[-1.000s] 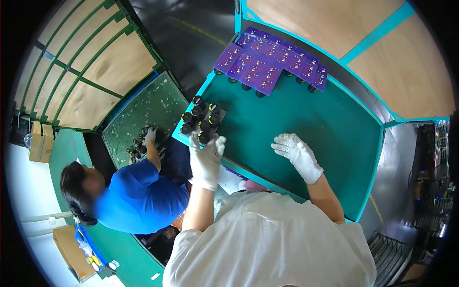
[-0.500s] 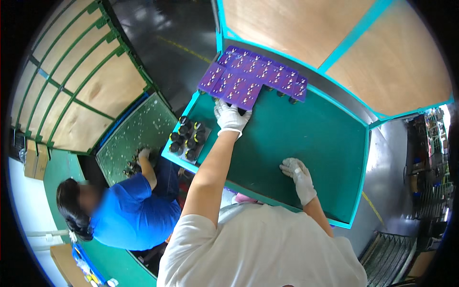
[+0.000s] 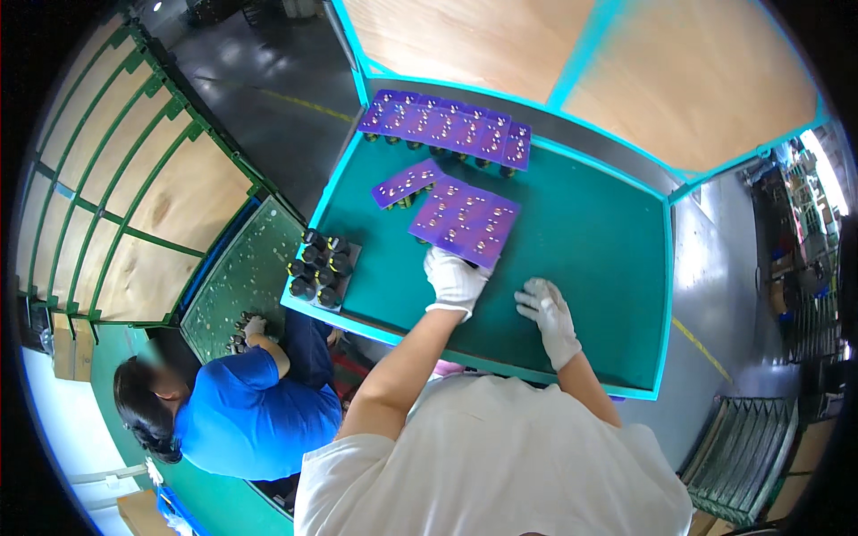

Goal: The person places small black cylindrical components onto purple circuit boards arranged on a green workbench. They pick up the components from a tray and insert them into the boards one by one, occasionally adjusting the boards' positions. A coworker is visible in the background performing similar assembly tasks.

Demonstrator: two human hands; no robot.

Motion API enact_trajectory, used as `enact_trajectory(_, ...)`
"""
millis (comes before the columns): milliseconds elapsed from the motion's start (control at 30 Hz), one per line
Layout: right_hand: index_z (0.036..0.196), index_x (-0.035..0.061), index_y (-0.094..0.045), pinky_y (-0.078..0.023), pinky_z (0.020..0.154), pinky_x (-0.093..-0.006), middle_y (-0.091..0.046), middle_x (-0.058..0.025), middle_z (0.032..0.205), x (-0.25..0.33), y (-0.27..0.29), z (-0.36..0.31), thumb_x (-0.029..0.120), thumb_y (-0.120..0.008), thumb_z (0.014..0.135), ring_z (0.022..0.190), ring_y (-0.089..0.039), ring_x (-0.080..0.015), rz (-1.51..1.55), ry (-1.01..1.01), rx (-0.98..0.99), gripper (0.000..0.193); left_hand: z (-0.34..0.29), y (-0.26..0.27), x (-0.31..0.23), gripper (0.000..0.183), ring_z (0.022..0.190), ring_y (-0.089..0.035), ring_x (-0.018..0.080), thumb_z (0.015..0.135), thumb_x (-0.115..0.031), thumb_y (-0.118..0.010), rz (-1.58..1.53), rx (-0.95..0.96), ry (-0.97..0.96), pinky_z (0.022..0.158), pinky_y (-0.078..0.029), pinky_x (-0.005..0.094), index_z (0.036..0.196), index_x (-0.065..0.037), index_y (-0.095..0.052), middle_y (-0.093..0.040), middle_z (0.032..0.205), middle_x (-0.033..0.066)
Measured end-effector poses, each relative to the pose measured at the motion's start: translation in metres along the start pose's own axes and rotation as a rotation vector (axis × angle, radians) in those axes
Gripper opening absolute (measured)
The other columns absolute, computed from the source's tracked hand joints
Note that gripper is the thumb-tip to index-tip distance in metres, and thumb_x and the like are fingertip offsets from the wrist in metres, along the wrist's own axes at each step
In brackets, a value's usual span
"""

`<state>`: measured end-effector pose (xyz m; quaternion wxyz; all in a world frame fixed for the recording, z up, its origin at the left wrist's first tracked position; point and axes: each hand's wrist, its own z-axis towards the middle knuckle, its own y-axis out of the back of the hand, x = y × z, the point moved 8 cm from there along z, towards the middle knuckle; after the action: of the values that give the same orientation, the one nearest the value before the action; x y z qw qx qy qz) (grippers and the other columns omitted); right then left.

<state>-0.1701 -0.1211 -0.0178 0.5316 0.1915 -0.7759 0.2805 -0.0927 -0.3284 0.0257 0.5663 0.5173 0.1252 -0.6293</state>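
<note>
Leftward, black cylinders [image 3: 324,276] stand near purple boards [image 3: 466,219].

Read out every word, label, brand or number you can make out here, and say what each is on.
Nothing is readable.
Purple rectangular boards with metallic dots: any print too small.
Black cylindrical parts with yellow marks: too small.
Brown cardboard box, left: too blurred.

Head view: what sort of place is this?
Probably a factory assembly area: purple panels on a green bench, a co-worker at a second bench, and a yellow floor line.
</note>
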Motion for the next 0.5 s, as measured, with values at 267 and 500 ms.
enact_trajectory(267, 0.143, 0.0108, -0.035, -0.035, 0.109, -0.0478, -0.047, -0.0098, 0.138, -0.008, 0.006, 0.015, 0.054, -0.042, 0.097, 0.129, -0.044, -0.0289, 0.523, -0.142, 0.121, 0.063, -0.093, -0.062, -0.029, 0.045, 0.094, -0.062, 0.018, 0.087, -0.046, -0.066, -0.858, 0.51, 0.843, 0.078, -0.051, 0.0285, 0.115, -0.011, -0.058, -0.065, 0.107, 0.0053)
enact_trajectory(500, 0.145, 0.0183, -0.035, -0.036, 0.109, -0.0468, -0.044, -0.0073, 0.144, 0.027, 0.006, -0.008, 0.059, -0.037, 0.097, 0.128, -0.046, -0.0254, 0.612, -0.093, 0.388, 0.063, -0.123, -0.065, -0.062, 0.043, 0.092, -0.059, 0.0134, 0.093, -0.048, -0.056, -0.953, 0.58, 0.959, 0.076, -0.047, 0.0302, 0.121, -0.015, -0.058, -0.065, 0.106, 0.0016)
